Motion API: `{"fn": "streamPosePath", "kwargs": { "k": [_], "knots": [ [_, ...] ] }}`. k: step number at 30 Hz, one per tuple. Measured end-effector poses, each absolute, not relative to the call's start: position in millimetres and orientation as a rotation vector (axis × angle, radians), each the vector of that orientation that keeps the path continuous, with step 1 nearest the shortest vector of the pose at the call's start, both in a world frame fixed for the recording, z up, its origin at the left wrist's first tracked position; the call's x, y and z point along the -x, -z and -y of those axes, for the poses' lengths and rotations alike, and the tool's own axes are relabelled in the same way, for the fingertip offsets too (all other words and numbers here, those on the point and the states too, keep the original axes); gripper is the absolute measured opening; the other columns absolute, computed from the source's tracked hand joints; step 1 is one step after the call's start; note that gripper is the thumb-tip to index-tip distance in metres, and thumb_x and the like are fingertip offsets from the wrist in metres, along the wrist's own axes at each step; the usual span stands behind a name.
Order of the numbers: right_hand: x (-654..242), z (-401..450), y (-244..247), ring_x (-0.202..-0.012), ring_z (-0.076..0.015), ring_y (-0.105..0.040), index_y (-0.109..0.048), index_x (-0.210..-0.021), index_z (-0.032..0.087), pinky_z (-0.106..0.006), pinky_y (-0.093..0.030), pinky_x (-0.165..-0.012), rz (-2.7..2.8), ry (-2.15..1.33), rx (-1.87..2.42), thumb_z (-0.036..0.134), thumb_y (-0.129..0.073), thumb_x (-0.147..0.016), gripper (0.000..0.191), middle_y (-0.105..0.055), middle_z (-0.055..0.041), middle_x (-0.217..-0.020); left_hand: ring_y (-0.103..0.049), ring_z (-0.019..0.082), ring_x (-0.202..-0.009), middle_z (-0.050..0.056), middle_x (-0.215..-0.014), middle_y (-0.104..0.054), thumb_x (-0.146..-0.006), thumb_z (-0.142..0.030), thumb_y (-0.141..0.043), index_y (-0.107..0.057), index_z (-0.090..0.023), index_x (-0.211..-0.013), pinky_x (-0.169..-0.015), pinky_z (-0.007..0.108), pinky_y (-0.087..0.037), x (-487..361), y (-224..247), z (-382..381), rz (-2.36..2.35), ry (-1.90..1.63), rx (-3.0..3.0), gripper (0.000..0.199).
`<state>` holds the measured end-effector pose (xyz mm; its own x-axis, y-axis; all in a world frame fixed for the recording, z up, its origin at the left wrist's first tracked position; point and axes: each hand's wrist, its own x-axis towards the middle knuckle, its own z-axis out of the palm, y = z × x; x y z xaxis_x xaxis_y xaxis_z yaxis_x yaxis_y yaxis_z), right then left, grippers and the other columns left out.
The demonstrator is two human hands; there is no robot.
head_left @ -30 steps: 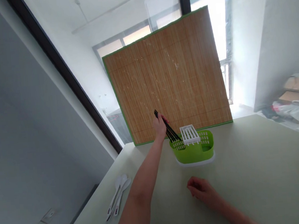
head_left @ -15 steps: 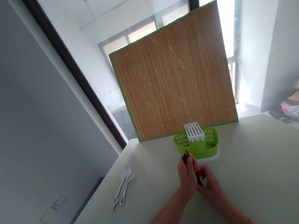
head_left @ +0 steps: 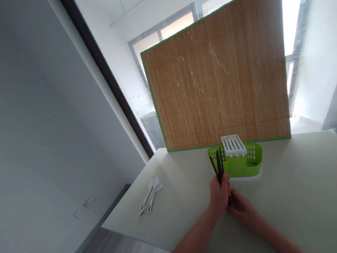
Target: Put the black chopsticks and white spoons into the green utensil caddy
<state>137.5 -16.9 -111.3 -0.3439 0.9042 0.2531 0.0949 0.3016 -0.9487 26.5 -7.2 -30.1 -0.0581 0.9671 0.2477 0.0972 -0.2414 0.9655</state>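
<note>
The thin black sticks (head_left: 220,169) now poke farther out of the left hand (head_left: 219,193), squeezed around them, by the green plastic basket (head_left: 238,167). Can't tell the right hand's (head_left: 243,208) grip.

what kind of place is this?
Looks like an indoor room, possibly in a home: a pale table, a large glass pane behind it, and plank-look floor below.

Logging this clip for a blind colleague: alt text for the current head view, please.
A person's left hand grips black chopsticks in front of a green basket, the right hand close beside the left. White spoons lie on the pale table; a bamboo mat stands behind.
</note>
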Motion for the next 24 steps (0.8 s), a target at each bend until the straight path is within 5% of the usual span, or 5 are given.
{"fn": "streamPosePath", "kwargs": {
  "k": [3,6,9,15,24],
  "knots": [
    [-139.1,21.0,101.9,-0.089,-0.0209,-0.056,-0.055,-0.096,0.021,-0.036,-0.046,-0.082,1.824,-1.048,0.920,0.033,-0.057,-0.077,0.023,-0.059,-0.0062,-0.094,-0.049,0.010,-0.051,-0.001,-0.061,-0.053,-0.089,-0.055,-0.032,-0.054,-0.019,-0.091,-0.049,0.020,-0.037,43.4,-3.0,-14.6,-1.709,-1.370,-1.593,0.042],
    [-139.8,21.9,97.5,-0.080,-0.0194,-0.055,-0.058,-0.086,0.020,-0.032,-0.045,-0.073,1.938,-0.961,0.922,0.032,-0.051,-0.082,0.014,-0.057,-0.0056,-0.087,-0.062,0.016,-0.074,0.005,-0.083,-0.065,-0.090,-0.048,-0.033,-0.055,-0.021,-0.100,-0.065,0.024,-0.043,135.8,-32.6,-25.5,-2.347,-0.955,-1.604,0.037],
    [-138.7,22.3,96.7,-0.078,-0.0188,-0.054,-0.057,-0.082,0.021,-0.032,-0.044,-0.071,1.996,-0.921,0.918,0.030,-0.048,-0.083,0.013,-0.056,-0.0049,-0.085,-0.060,0.027,-0.095,0.013,-0.099,-0.065,-0.088,-0.038,-0.039,-0.056,-0.017,-0.104,-0.075,0.033,-0.044,218.8,-38.0,-17.1,-2.600,-0.752,-1.427,0.031],
    [-135.5,23.8,96.9,-0.082,-0.0201,-0.053,-0.057,-0.079,0.021,-0.033,-0.043,-0.075,2.061,-0.900,0.918,0.028,-0.048,-0.081,0.012,-0.056,-0.0056,-0.086,-0.058,0.031,-0.103,0.019,-0.107,-0.064,-0.084,-0.028,-0.042,-0.059,-0.012,-0.103,-0.079,0.036,-0.044,303.1,-0.7,13.4,-2.821,-0.372,-1.100,0.030],
    [-136.3,24.3,95.9,-0.082,-0.0202,-0.053,-0.056,-0.079,0.021,-0.033,-0.042,-0.075,2.077,-0.885,0.896,0.025,-0.047,-0.082,0.010,-0.056,-0.0051,-0.085,-0.050,0.033,-0.112,0.022,-0.121,-0.054,-0.085,-0.034,-0.038,-0.049,-0.010,-0.119,-0.084,0.042,-0.041,319.9,39.4,16.6,-2.975,-0.220,-1.055,0.043]
  ]
}}
